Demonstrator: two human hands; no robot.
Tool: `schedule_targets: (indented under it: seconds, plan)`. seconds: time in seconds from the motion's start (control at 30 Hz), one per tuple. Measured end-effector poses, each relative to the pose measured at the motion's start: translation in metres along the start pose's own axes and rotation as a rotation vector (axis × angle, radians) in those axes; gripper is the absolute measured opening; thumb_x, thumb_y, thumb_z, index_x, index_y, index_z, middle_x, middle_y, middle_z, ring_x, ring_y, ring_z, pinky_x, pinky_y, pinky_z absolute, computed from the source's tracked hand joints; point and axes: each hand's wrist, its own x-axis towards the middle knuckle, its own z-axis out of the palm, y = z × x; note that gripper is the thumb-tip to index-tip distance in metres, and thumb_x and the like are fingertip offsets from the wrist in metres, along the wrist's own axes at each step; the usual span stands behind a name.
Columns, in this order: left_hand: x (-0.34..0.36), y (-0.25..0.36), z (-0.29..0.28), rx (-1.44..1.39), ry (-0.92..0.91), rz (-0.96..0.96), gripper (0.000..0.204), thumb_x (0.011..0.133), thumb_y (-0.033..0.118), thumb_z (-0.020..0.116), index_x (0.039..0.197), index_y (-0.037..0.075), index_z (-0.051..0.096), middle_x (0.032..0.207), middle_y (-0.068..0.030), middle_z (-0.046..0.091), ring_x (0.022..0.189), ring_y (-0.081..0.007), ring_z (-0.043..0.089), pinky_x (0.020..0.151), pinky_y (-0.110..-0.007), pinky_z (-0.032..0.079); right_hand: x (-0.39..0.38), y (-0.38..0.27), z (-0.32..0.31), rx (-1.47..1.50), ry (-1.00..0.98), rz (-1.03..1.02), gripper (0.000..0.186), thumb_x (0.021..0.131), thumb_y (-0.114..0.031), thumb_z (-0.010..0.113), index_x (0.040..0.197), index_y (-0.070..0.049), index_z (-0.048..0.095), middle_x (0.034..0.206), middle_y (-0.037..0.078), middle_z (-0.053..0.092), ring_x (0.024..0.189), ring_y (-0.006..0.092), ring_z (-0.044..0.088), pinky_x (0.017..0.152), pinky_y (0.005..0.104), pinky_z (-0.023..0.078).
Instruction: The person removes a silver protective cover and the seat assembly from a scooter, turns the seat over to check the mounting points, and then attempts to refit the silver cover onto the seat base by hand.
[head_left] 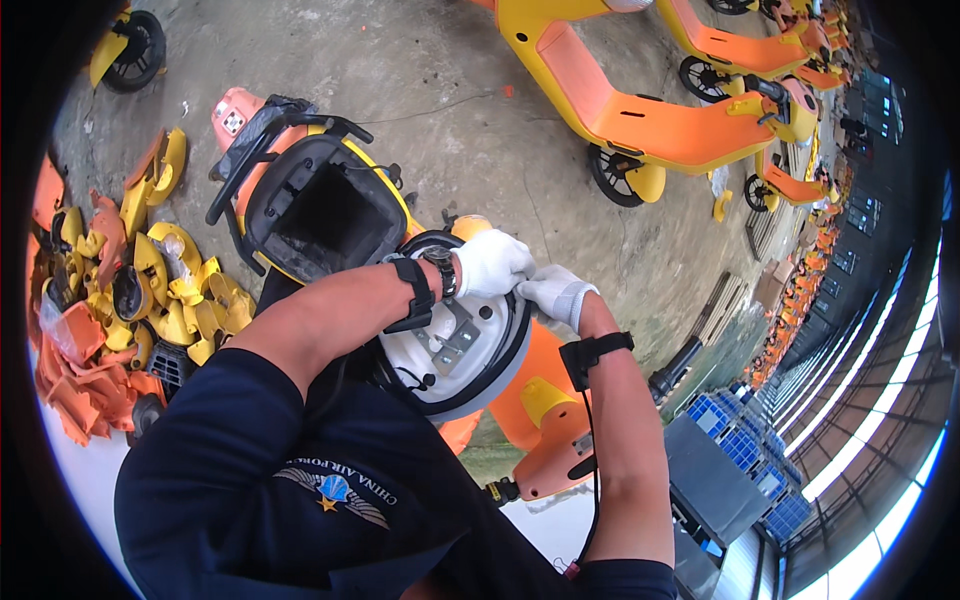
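Note:
Both my hands wear white gloves and meet at the far right rim of a rounded, white-bottomed piece that looks like an upturned scooter seat (405,362). A black edging (505,368) runs round it, and a grey metal bracket (456,338) is fixed in its middle. My left hand (492,263) reaches across the piece, its fingers closed at the rim. Beside it my right hand (558,294) has its fingers pinched together, tips nearly touching the left ones. What lies between the fingertips is too small to make out. Left of the seat stands a scooter body with an open black storage box (335,215).
Orange and yellow scooter panels (185,290) lie heaped at the left. Assembled orange-yellow scooters (650,125) stand at the upper right. Under the seat are orange body parts (555,445). Wooden planks (722,308) and blue-and-grey crates (725,440) sit to the right on the concrete floor.

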Motion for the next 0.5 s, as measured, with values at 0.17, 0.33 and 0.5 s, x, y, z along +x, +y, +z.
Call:
schedule_targets:
  seconds: [0.17, 0.33, 0.5]
  plan:
    - [-0.004, 0.006, -0.013, -0.096, -0.075, -0.073, 0.02, 0.076, 0.014, 0.067, 0.095, 0.01, 0.071, 0.09, -0.0102, 0.069, 0.089, -0.0305, 0.065, 0.08, -0.038, 0.051, 0.004, 0.021, 0.02, 0.39, 0.133, -0.277, 0.027, 0.087, -0.022, 0.057, 0.083, 0.004, 0.066, 0.064, 0.004, 0.06, 0.057, 0.0144, 0.054, 0.052, 0.0297, 0.043]
    - [-0.005, 0.007, -0.031, -0.376, -0.296, -0.287, 0.027, 0.079, 0.016, 0.069, 0.105, 0.008, 0.07, 0.096, -0.0107, 0.071, 0.091, -0.0291, 0.067, 0.083, -0.037, 0.052, -0.011, 0.031, 0.031, 0.689, 0.139, -0.197, 0.024, 0.089, -0.019, 0.056, 0.07, -0.005, 0.059, 0.053, 0.001, 0.048, 0.041, 0.0103, 0.041, 0.039, 0.0259, 0.029]
    - [-0.006, -0.004, -0.023, -0.355, -0.3, -0.217, 0.035, 0.078, 0.018, 0.068, 0.111, 0.008, 0.067, 0.104, -0.0118, 0.068, 0.102, -0.0299, 0.062, 0.091, -0.038, 0.048, -0.006, 0.034, 0.049, 1.058, 0.095, -0.26, 0.028, 0.091, -0.016, 0.052, 0.064, -0.008, 0.053, 0.047, -0.001, 0.042, 0.036, 0.0112, 0.034, 0.037, 0.0269, 0.025]
